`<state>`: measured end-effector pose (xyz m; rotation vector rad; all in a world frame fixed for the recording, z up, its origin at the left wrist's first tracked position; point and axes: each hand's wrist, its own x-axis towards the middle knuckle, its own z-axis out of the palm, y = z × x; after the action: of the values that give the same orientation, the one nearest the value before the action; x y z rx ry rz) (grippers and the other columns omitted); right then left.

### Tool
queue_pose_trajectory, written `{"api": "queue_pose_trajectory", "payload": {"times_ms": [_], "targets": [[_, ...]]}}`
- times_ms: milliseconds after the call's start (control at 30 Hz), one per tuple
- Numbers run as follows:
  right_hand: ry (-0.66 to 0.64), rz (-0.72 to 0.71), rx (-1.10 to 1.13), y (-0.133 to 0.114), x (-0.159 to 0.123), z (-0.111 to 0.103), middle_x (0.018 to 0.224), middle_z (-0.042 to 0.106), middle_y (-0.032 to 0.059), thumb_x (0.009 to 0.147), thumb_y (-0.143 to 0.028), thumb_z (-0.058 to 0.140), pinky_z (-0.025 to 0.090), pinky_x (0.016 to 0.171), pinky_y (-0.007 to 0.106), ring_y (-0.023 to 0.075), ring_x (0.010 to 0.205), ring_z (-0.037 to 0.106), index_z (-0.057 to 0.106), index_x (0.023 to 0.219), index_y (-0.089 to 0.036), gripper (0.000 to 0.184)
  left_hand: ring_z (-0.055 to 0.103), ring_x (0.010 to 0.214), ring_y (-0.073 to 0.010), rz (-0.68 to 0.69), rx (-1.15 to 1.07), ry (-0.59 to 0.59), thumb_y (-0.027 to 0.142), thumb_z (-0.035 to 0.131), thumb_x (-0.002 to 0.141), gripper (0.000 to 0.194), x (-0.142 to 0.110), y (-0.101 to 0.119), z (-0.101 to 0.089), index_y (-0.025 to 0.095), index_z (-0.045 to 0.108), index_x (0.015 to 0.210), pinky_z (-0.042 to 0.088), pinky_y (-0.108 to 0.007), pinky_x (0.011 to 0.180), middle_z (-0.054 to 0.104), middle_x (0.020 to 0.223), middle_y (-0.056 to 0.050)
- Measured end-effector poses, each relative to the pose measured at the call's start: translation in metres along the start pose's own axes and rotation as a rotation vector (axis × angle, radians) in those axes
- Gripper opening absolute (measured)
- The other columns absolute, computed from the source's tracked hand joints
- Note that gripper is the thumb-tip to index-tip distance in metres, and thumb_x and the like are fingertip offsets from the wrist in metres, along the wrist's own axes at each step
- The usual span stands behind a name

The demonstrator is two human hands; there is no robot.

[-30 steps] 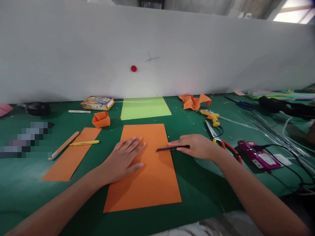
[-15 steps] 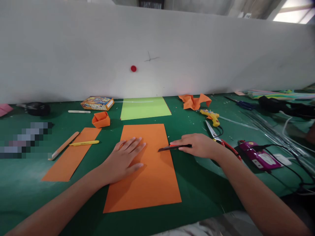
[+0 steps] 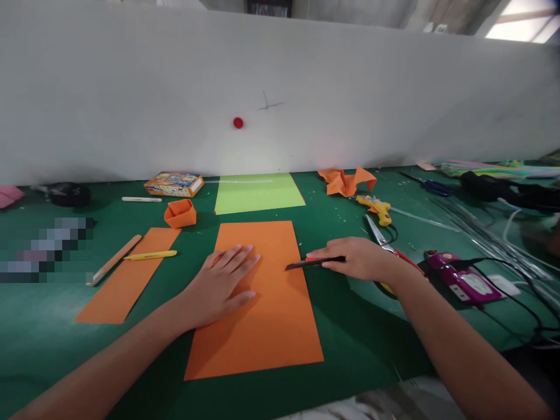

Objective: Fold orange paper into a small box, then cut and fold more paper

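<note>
A sheet of orange paper [image 3: 266, 326] lies lengthwise in front of me on the green table. My left hand [image 3: 223, 283] rests flat on its left side with the fingers spread. In my right hand [image 3: 350, 256] is a utility knife [image 3: 312, 262] with a black and red handle, gripped with the forefinger along its top. The blade points left over the paper's right part, its tip near the sheet; whether it touches I cannot tell. A narrower orange strip [image 3: 114, 297] lies to the left, with a yellow pen [image 3: 151, 255] and a wooden-coloured stick [image 3: 114, 260] across it.
Behind the sheet lie green paper [image 3: 258, 195], a folded orange paper box [image 3: 180, 214] and a small carton [image 3: 174, 184]. To the right are crumpled orange paper [image 3: 347, 181], a yellow glue gun [image 3: 375, 209], scissors [image 3: 380, 233] and a purple power strip [image 3: 464, 280] with cables.
My right hand has slid slightly to the right, drawing the utility knife's tip toward the paper's right edge. My left hand and the sheet have stayed in place.
</note>
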<state>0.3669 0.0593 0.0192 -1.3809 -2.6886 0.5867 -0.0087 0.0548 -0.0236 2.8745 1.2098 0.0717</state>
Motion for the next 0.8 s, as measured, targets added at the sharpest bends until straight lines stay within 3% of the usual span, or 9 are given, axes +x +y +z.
{"api": "queue_pose_trajectory", "payload": {"times_ms": [200, 400, 800], "targets": [[-0.015, 0.008, 0.018, 0.003, -0.001, 0.0, 0.107, 0.074, 0.0025, 0.102, -0.034, 0.05, 0.045, 0.076, 0.032, 0.0226, 0.092, 0.065, 0.06, 0.141, -0.045, 0.042, 0.025, 0.154, -0.0329, 0.006, 0.008, -0.006, 0.066, 0.033, 0.103, 0.071, 0.0, 0.0, -0.001, 0.033, 0.021, 0.164, 0.021, -0.05, 0.121, 0.022, 0.17, -0.004], [-0.01, -0.004, 0.089, 0.008, -0.002, -0.001, 0.116, 0.074, 0.0025, 0.101, -0.033, 0.052, 0.046, 0.08, 0.033, 0.0236, 0.099, 0.066, 0.061, 0.141, -0.044, 0.042, 0.026, 0.154, -0.0326, 0.0, 0.02, -0.003, 0.066, 0.033, 0.103, 0.071, 0.0, -0.001, 0.0, 0.032, 0.023, 0.164, 0.021, -0.05, 0.121, 0.023, 0.17, -0.004], [-0.044, 0.054, 0.114, 0.015, -0.005, -0.003, 0.114, 0.075, 0.0007, 0.099, -0.039, 0.052, 0.046, 0.078, 0.034, 0.0242, 0.093, 0.067, 0.062, 0.139, -0.046, 0.042, 0.025, 0.154, -0.0321, 0.01, 0.035, 0.001, 0.066, 0.031, 0.103, 0.071, 0.0, -0.003, 0.003, 0.034, 0.017, 0.164, 0.021, -0.05, 0.121, 0.02, 0.171, -0.003]]}}
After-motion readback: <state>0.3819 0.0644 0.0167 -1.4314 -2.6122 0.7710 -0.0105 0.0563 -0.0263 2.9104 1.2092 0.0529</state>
